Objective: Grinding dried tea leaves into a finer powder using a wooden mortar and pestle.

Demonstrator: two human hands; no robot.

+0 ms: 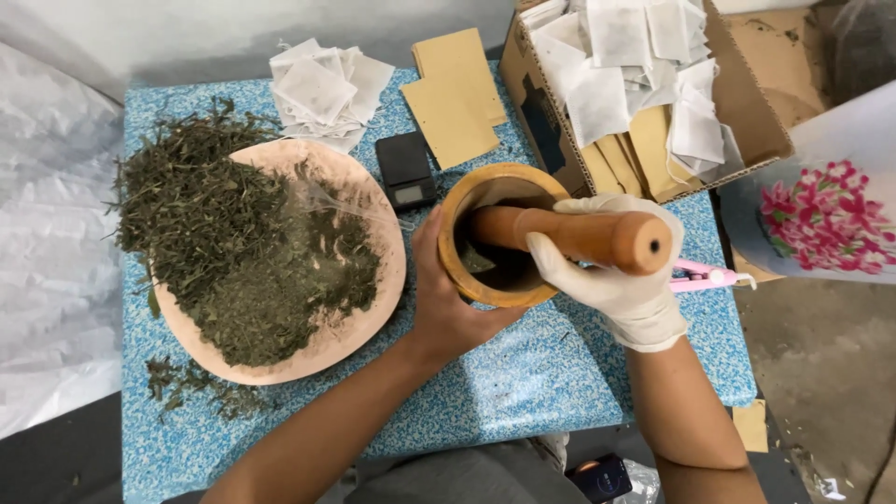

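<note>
A wooden mortar stands on the blue speckled table with dark crushed leaves inside. My bare left hand cups its near left side. My right hand, in a white glove, grips a wooden pestle that slants down into the mortar. To the left, a pale pink tray holds a large heap of dried green herbs, some spilling over its far left edge.
A small black scale sits behind the tray. White filter bags and brown envelopes lie at the back. A cardboard box holds more bags. A pink tool lies right of the mortar. Loose herbs scatter near the front left.
</note>
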